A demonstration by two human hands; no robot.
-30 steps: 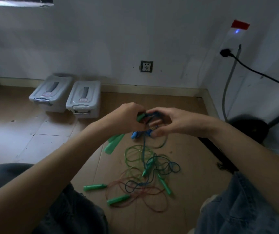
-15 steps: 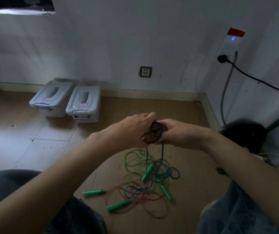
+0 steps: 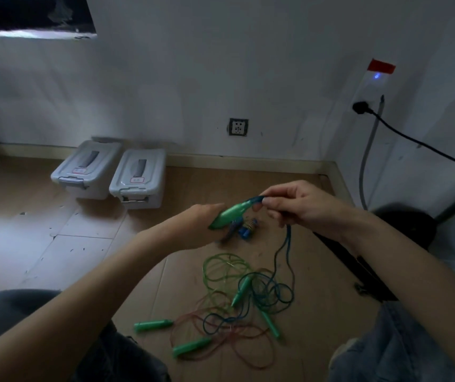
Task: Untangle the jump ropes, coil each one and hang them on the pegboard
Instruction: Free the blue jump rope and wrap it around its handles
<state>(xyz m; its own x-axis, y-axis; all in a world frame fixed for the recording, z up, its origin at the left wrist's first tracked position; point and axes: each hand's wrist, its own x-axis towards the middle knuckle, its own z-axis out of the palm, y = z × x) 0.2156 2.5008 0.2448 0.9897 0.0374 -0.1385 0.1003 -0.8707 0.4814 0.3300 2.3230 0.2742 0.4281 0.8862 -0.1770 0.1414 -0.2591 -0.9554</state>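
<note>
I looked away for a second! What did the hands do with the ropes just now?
The hands drew apart: the left hand now holds a green handle, and the right hand pinches the blue rope stretched from it. The tangled pile on the floor and two grey boxes stayed put.

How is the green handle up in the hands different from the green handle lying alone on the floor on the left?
The held handle is up in the air, gripped by the left hand; the floor handle lies flat, touched by nobody. The held handle tilts up to the right, while the floor handle lies nearly level. The held handle leads into a blue rope pinched by the right hand; the floor handle joins a reddish rope. Both are green and slim.
</note>
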